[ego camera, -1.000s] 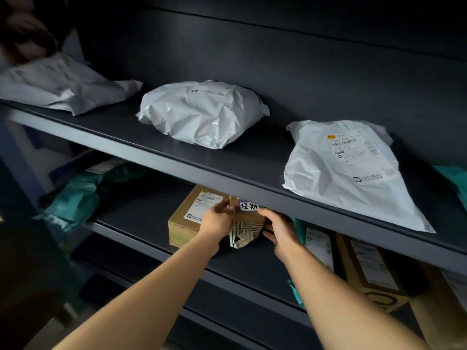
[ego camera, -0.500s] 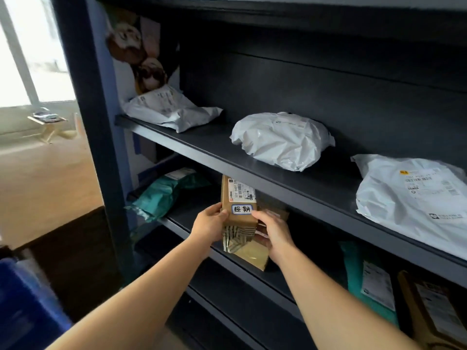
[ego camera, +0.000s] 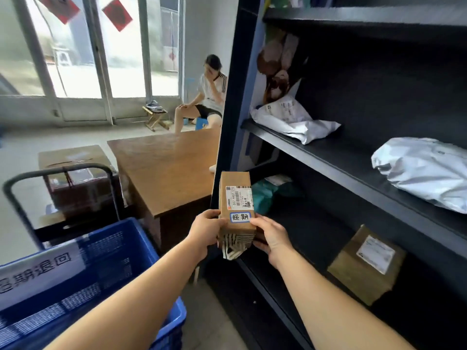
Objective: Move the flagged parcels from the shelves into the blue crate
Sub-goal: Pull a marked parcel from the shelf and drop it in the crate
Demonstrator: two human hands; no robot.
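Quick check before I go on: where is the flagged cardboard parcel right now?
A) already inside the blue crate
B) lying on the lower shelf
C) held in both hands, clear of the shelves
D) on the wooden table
C: the left hand and right hand grip the flagged cardboard parcel in front of the shelf edge, with the blue crate below and to the left.

This is a small parcel pickup or courier depot at street level. Dark metal shelves [ego camera: 353, 170] hold white plastic mailing bags [ego camera: 293, 120] and cardboard boxes [ego camera: 366, 266] with printed shipping labels. A blue plastic crate [ego camera: 121, 248] carries a paper sign in handwritten Chinese. A wooden table [ego camera: 166, 170] stands beside the shelves, and glass doors [ego camera: 101, 59] with red paper decorations [ego camera: 117, 10] face outside.
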